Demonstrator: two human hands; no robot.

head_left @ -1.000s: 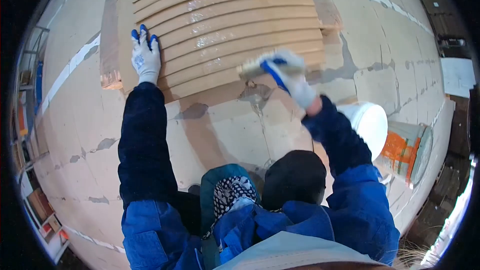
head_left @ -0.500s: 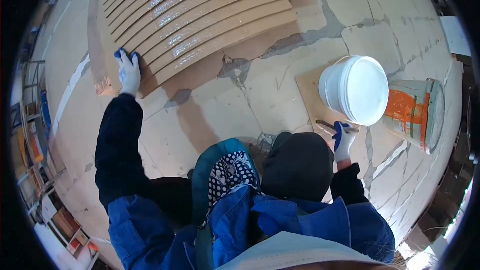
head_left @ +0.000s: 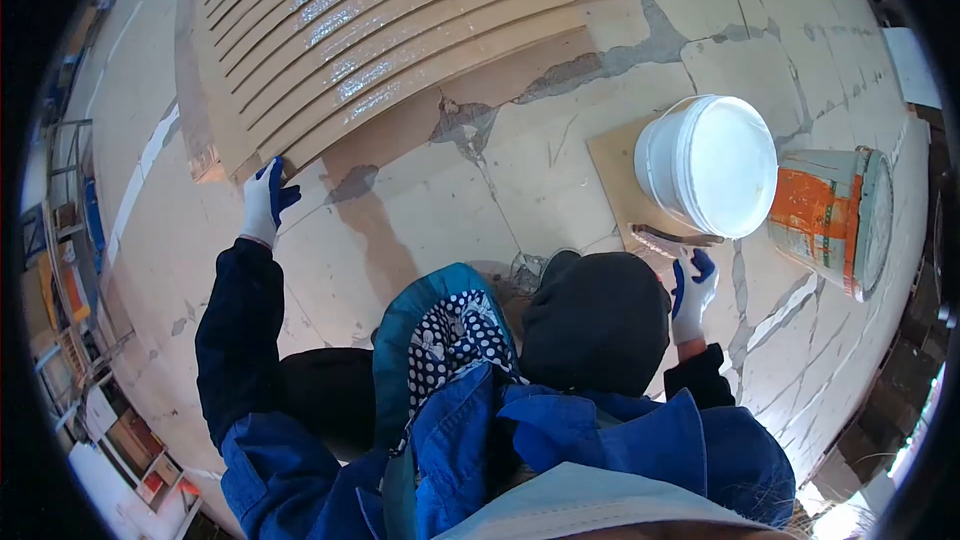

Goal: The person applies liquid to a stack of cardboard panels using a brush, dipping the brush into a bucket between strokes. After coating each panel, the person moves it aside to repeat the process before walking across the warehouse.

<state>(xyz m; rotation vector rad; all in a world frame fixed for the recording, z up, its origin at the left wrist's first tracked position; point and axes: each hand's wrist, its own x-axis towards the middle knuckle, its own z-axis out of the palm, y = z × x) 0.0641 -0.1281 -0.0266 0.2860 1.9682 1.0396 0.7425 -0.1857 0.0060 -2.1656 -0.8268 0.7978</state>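
Long tan strips (head_left: 400, 40) lie side by side at the upper left, with wet, glossy patches on them. My left hand (head_left: 265, 202), in a white glove with blue fingertips, touches the near left corner of the strips, its fingers apart. On the right, a brush (head_left: 675, 239) with a dark handle lies at the edge of a flat brown board (head_left: 615, 170), beside a white bucket (head_left: 728, 168). My right hand (head_left: 693, 292), gloved the same way, is just below the brush handle with its fingers apart and no grip on it.
A grey bucket with an orange label (head_left: 815, 212) lies tilted right of the white one. Cracked, patched floor slabs (head_left: 430, 200) spread around. Metal shelving (head_left: 62, 240) stands at the far left. My dark-clad knee (head_left: 597, 325) is between the hands.
My left hand has slid down and right along the strips' ends to their near corner. My right hand has let go of the brush and drawn slightly down; the brush has turned.
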